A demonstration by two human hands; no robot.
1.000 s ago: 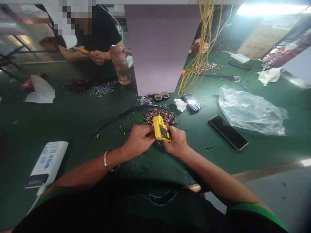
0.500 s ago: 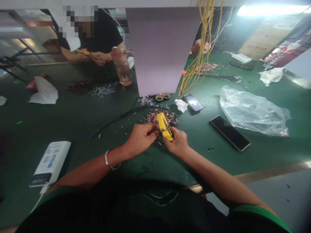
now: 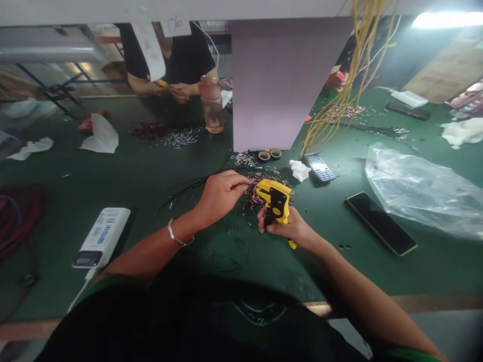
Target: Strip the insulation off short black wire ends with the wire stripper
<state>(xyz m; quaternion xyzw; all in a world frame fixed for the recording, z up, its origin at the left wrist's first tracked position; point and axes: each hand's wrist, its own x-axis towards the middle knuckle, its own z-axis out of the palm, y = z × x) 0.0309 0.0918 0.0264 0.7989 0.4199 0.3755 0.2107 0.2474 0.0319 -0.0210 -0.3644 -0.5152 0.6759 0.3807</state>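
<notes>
My right hand (image 3: pixel 292 226) is wrapped round the handles of a yellow and black wire stripper (image 3: pixel 278 201), its jaws pointing up and left. My left hand (image 3: pixel 222 196) is closed in a pinch just left of the tool, fingertips over a pile of small copper-coloured pieces (image 3: pixel 256 188). Whatever those fingertips hold is too small to make out. Behind the left hand, a bundle of thin black wires (image 3: pixel 184 188) lies on the green table (image 3: pixel 151 171). Small silvery pieces (image 3: pixel 243 159) and two dark rolls (image 3: pixel 269 155) sit beyond the pile.
On the right are a keypad phone (image 3: pixel 320 167), crumpled tissue (image 3: pixel 300 171), a dark smartphone (image 3: pixel 381 222) and a plastic bag (image 3: pixel 422 191). A white power bank (image 3: pixel 101 236) lies left. A bottle (image 3: pixel 212 108), a panel (image 3: pixel 279 85) and hanging yellow wires (image 3: pixel 350 90) stand behind; a person's hands (image 3: pixel 179 92) work across.
The wire stripper has turned to show its side and moved away from my left hand, which is now apart from it. The whole view has shifted, so the table's things appear further right.
</notes>
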